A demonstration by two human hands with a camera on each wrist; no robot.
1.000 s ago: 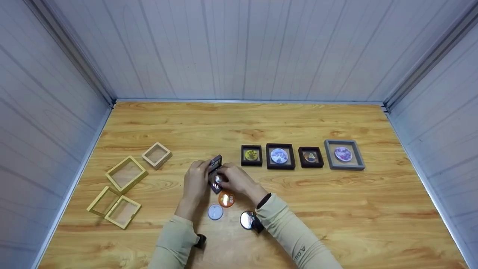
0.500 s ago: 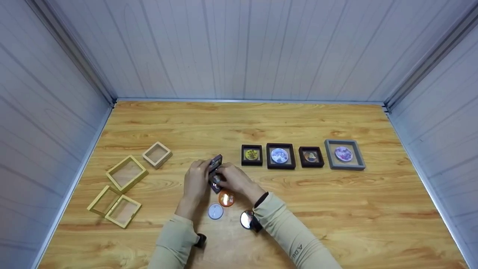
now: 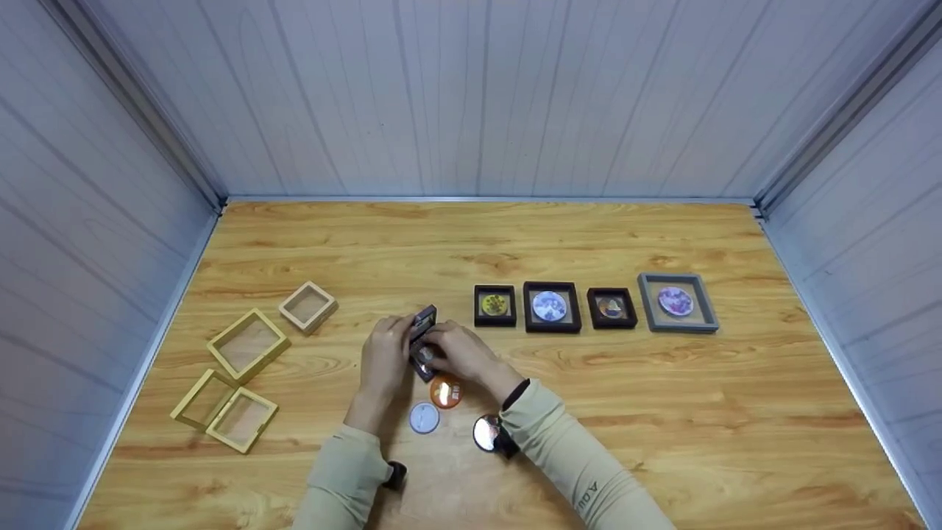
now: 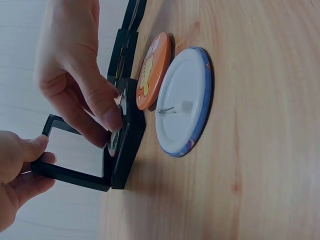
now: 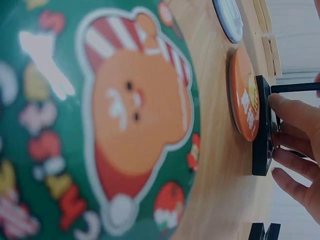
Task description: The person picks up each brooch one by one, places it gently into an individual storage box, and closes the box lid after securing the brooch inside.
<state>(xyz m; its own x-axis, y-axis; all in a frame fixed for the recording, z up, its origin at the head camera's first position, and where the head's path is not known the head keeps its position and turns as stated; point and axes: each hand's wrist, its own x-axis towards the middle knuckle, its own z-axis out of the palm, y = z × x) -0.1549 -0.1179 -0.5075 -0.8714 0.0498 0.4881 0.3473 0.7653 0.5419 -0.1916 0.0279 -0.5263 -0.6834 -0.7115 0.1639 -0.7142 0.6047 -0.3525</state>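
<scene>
A small black hinged display frame [image 3: 421,368] stands open on the table, its lid tilted up from its base. My left hand [image 3: 384,357] grips the lid [image 4: 75,182] between thumb and fingers. With its fingertips, my right hand [image 3: 467,357] pinches a small round badge [image 4: 114,144] at the frame's base; the fingers hide most of that badge. An orange button badge [image 4: 154,71] lies close beside the base. Near it rests a badge [image 4: 184,102] face down, white back and pin showing. A green badge with a cartoon figure [image 5: 137,110] lies below my right wrist.
To the right stand several frames with round badges inside: a small black frame [image 3: 494,322], a larger black one [image 3: 553,328], another small black one [image 3: 612,324] and a grey one [image 3: 681,327]. Light wooden frames [image 3: 249,342] sit at left, one opened out [image 3: 243,419]. Panel walls surround the table.
Both hands stay at the black frame. The right fingers shift slightly over the small badge at its base, and its visible glare changes. The other things have not moved.
</scene>
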